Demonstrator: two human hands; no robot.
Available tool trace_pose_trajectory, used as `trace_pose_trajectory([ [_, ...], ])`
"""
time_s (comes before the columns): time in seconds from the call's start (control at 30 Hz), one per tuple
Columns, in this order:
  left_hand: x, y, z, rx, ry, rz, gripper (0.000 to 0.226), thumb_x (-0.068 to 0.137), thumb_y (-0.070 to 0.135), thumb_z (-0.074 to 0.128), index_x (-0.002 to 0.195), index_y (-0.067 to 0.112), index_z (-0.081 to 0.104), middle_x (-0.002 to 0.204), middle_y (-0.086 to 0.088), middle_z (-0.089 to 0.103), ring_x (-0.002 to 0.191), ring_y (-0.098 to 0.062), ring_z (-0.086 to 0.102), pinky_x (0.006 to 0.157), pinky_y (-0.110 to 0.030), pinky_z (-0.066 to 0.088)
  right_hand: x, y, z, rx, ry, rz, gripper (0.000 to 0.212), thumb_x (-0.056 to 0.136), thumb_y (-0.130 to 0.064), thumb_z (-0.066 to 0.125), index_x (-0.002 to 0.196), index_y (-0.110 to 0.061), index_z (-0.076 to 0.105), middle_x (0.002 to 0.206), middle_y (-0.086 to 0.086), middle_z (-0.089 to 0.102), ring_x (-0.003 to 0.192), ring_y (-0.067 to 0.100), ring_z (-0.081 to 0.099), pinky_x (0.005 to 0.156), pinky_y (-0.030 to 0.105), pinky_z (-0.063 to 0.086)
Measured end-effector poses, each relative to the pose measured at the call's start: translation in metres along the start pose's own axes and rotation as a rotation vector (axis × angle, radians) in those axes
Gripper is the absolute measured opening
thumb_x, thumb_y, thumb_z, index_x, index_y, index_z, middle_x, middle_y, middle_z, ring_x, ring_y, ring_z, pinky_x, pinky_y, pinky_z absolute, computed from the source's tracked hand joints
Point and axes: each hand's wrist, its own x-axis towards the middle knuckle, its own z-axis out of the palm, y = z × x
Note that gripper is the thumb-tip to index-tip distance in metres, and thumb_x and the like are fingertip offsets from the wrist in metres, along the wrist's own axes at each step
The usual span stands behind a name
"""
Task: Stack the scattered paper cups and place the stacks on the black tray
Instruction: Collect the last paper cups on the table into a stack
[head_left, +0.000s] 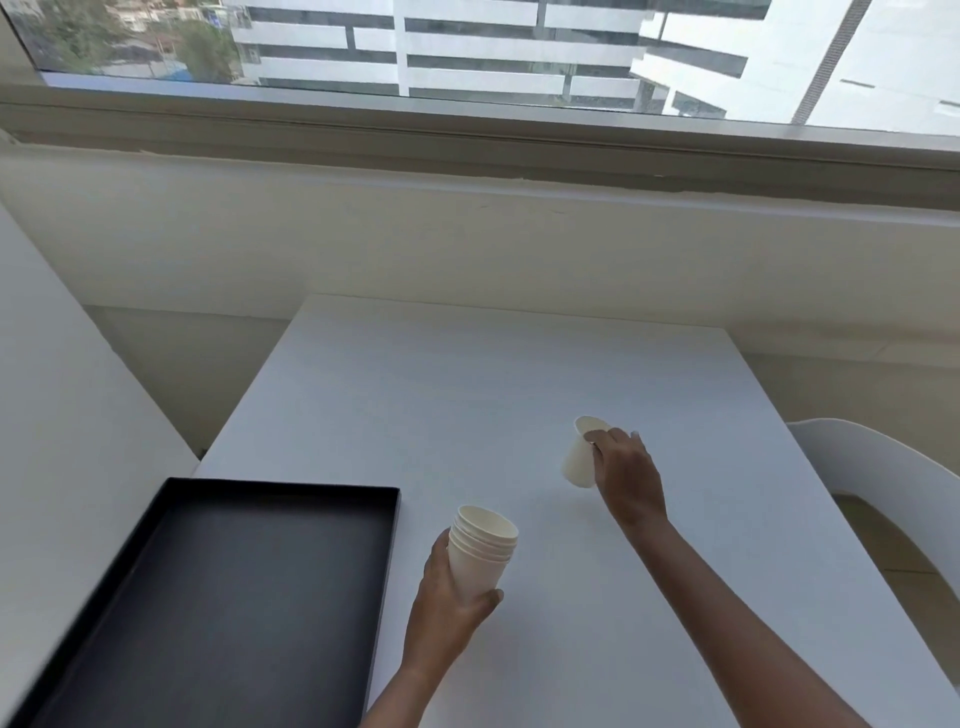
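Head view
Stack (483, 551): several nested paper cups, lower centre of the frame, mouth up and tipped a little toward the upper right.
Left hand (441, 597): fingers and thumb curled round the lower body of the stack, clamped on it. Whether the base rests on the table (493, 374) is hidden by the hand.
Cup (576, 460): single, right of centre, mouth up and leaning, long axis running from its rim at the upper right to its base at the lower left.
Right hand (628, 478): fingers pinched on the cup near its rim, from the right side. I cannot tell whether the cup is lifted or touching the table.
Key relation: the cup lies up and to the right of the stack, clearly apart from it. Its base points roughly toward the stack's open mouth, so the two axes are nearly in line.
Nearer hand: the right already has the cup; the left only needs to present the stack.
Judged next move: bring the cup down and left into the top of the stack, base first.
Tray (387, 545): black, lower left, nothing in it. Its right wall is just beside the left hand.
In the way: nothing between cup and stack, nor between stack and tray.
Loose cups: none seen elsewhere on the table.
Around: white chair (883, 467) at the right edge, window (467, 52) across the top.
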Motion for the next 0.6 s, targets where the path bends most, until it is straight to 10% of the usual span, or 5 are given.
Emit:
trace_pose_trajectory([
  [0.13, -0.001, 0.001, 0.001, 0.009, -0.001, 0.005, 0.077, 0.066, 0.021, 0.075, 0.13, 0.029, 0.032, 0.117, 0.007, 0.051, 0.101, -0.017, 0.053, 0.076, -0.03, 0.045, -0.027, -0.026, -0.02, 0.211, 0.122, -0.061, 0.018, 0.088, 0.0, 0.053, 0.102, -0.001, 0.065, 0.095, 0.019, 0.066, 0.089, 0.036, 0.063, 0.069, 0.04, 0.054],
  [0.6, -0.025, 0.007, 0.012, 0.039, -0.035, 0.082, 0.076, 0.067, 0.023, 0.074, 0.13, 0.026, 0.032, 0.115, 0.006, 0.052, 0.099, -0.016, 0.055, 0.079, -0.034, 0.053, -0.104, -0.062, -0.027, 0.37, -0.05, -0.287, 0.019, 0.088, -0.001, 0.055, 0.102, -0.005, 0.067, 0.092, 0.011, 0.067, 0.087, 0.022, 0.064, 0.073, 0.021, 0.048],
])
